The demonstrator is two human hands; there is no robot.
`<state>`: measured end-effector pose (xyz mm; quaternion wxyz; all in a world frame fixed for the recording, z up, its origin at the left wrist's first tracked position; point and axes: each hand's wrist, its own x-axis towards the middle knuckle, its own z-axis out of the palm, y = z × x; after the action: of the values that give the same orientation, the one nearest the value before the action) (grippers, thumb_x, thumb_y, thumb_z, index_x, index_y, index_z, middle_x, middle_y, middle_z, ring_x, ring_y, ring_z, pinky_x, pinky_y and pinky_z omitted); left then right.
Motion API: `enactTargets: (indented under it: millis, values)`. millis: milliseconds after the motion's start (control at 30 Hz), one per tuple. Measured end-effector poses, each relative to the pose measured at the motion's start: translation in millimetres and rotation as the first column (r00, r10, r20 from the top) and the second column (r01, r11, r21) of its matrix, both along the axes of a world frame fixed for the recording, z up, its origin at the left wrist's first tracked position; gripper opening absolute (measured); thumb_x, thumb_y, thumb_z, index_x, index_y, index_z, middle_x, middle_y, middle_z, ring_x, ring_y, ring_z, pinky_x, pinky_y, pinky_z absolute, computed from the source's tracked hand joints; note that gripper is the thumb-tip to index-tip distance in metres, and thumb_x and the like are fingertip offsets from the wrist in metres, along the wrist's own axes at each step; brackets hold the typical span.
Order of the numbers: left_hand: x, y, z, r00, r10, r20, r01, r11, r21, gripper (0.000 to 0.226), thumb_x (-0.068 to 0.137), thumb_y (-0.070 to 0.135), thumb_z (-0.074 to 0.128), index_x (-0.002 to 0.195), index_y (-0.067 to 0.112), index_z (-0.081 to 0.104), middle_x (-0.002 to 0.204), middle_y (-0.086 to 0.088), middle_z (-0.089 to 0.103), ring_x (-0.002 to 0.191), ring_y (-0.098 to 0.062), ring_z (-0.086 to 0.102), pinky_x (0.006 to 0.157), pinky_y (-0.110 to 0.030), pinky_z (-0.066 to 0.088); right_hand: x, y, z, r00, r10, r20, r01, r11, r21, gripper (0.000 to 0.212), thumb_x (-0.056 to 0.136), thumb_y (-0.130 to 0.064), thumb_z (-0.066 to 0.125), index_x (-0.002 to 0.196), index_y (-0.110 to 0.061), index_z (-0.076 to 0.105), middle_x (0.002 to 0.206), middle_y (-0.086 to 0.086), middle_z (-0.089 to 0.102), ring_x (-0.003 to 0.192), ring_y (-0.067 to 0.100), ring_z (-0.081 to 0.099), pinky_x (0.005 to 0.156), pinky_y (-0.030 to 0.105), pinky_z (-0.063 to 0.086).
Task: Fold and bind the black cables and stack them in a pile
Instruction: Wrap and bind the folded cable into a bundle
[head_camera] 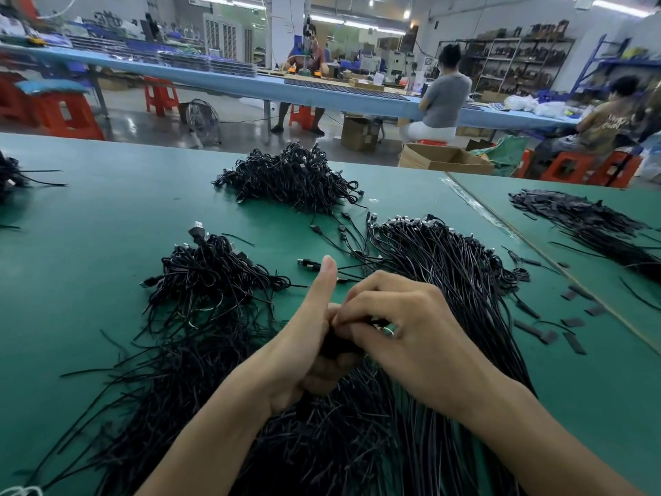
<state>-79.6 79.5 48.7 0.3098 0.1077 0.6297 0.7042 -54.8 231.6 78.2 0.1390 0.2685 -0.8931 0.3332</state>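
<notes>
My left hand [307,338] grips a folded black cable [338,347] in its fist, thumb pointing up. My right hand [400,331] pinches the same cable from the right, fingers curled over its top; most of the cable is hidden between the hands. Beneath them lies a long spread of straight loose black cables [440,281] with plugs at the far end. A small pile of bound cables [211,273] sits to the left, and a larger pile of bound cables [293,177] lies farther back on the green table [89,245].
Thin black ties [171,370] fan out at the lower left. Another batch of black strips [586,223] lies at the right, with short black pieces [572,323] scattered near it. A table seam [500,223] runs diagonally. Other people sit at a blue bench behind.
</notes>
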Motion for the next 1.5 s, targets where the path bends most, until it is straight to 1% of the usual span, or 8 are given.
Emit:
enactTargets:
  millis: [100,367,600,700,800,900,1067,1500]
  values:
    - [1.6,2.4,-0.4,0.998,-0.002,-0.065,0.001,1.0,-0.018,0.077,0.067,0.095,0.015,0.054,0.027,0.05,0.053,0.007,0.038,0.039,-0.007,0.022,0.037,-0.016,0.017,1.2,2.7,0.3,0.995,-0.079,0.059,0.083,0.995,-0.061,0.014,0.083,-0.009,0.077,0.083,-0.023,0.078,0.098,-0.015,0.065,0.094,0.004,0.064,0.083,0.011,0.046]
    - [3.8,7.5,-3.2,0.967,0.113,-0.228,-0.134,0.988,-0.079,0.086,0.069,0.097,0.003,0.057,0.018,0.037,0.047,0.007,0.031,0.035,-0.004,0.025,0.036,-0.015,0.023,7.8,-3.0,3.7,0.992,-0.113,0.051,0.117,0.988,-0.098,0.02,0.078,-0.008,0.08,0.078,-0.027,0.076,0.084,-0.012,0.067,0.085,0.006,0.065,0.076,0.023,0.052]
    - [1.6,10.0,-6.2,0.891,0.136,-0.432,-0.247,0.946,-0.212,0.08,0.082,0.081,-0.003,0.044,0.026,0.042,0.038,0.004,0.043,0.033,-0.001,0.033,0.036,-0.011,0.026,7.4,-9.1,13.6,0.999,-0.048,-0.025,0.053,0.972,0.229,0.016,0.082,-0.005,0.068,0.081,-0.022,0.068,0.087,-0.011,0.063,0.091,0.01,0.056,0.085,0.031,0.047]
    - [0.3,7.3,-6.8,0.921,0.159,-0.355,-0.224,0.963,-0.148,0.077,0.086,0.08,0.004,0.047,0.027,0.044,0.04,0.005,0.04,0.034,-0.003,0.029,0.035,-0.015,0.024,9.7,-11.2,11.7,0.997,-0.057,-0.06,0.068,0.977,0.202,0.017,0.081,-0.003,0.068,0.081,-0.02,0.067,0.085,-0.011,0.063,0.089,0.01,0.055,0.083,0.027,0.045]
    - [-2.7,2.9,-2.7,0.986,0.141,-0.091,-0.145,0.989,-0.04,0.074,0.083,0.083,0.021,0.049,0.025,0.051,0.046,0.007,0.044,0.037,-0.007,0.025,0.037,-0.016,0.019,10.9,-10.4,9.4,0.993,-0.073,-0.091,0.085,0.987,0.135,0.018,0.081,-0.002,0.073,0.077,-0.018,0.066,0.084,-0.01,0.065,0.088,0.011,0.056,0.079,0.027,0.045]
    - [-5.2,1.7,-1.2,0.998,0.064,0.021,-0.066,0.994,0.092,0.052,0.091,0.064,0.039,0.072,0.021,0.06,0.058,0.003,0.052,0.043,-0.006,0.029,0.036,-0.016,0.02,4.2,-2.0,10.3,0.989,-0.128,-0.076,0.132,0.99,0.056,0.017,0.081,-0.003,0.074,0.076,-0.017,0.067,0.083,-0.009,0.067,0.088,0.011,0.06,0.079,0.033,0.048]
    - [-2.1,3.2,-2.9,0.999,0.038,0.004,-0.038,0.984,0.177,0.04,0.106,0.036,0.04,0.076,0.026,0.064,0.068,0.004,0.049,0.05,-0.006,0.025,0.037,-0.014,0.023,-3.3,10.2,9.7,0.99,-0.143,0.013,0.143,0.987,-0.072,0.019,0.08,0.0,0.075,0.075,-0.017,0.067,0.081,-0.008,0.068,0.084,0.011,0.064,0.077,0.04,0.053]
    - [-1.4,3.8,-2.1,0.985,0.15,-0.088,-0.132,0.973,0.187,0.047,0.105,0.02,0.045,0.067,0.026,0.07,0.063,0.007,0.039,0.047,-0.004,0.026,0.038,-0.013,0.023,-3.5,7.9,9.5,0.976,-0.085,-0.198,0.135,0.958,0.254,0.018,0.087,-0.011,0.072,0.082,-0.021,0.057,0.092,-0.009,0.059,0.093,0.015,0.052,0.086,0.028,0.044]
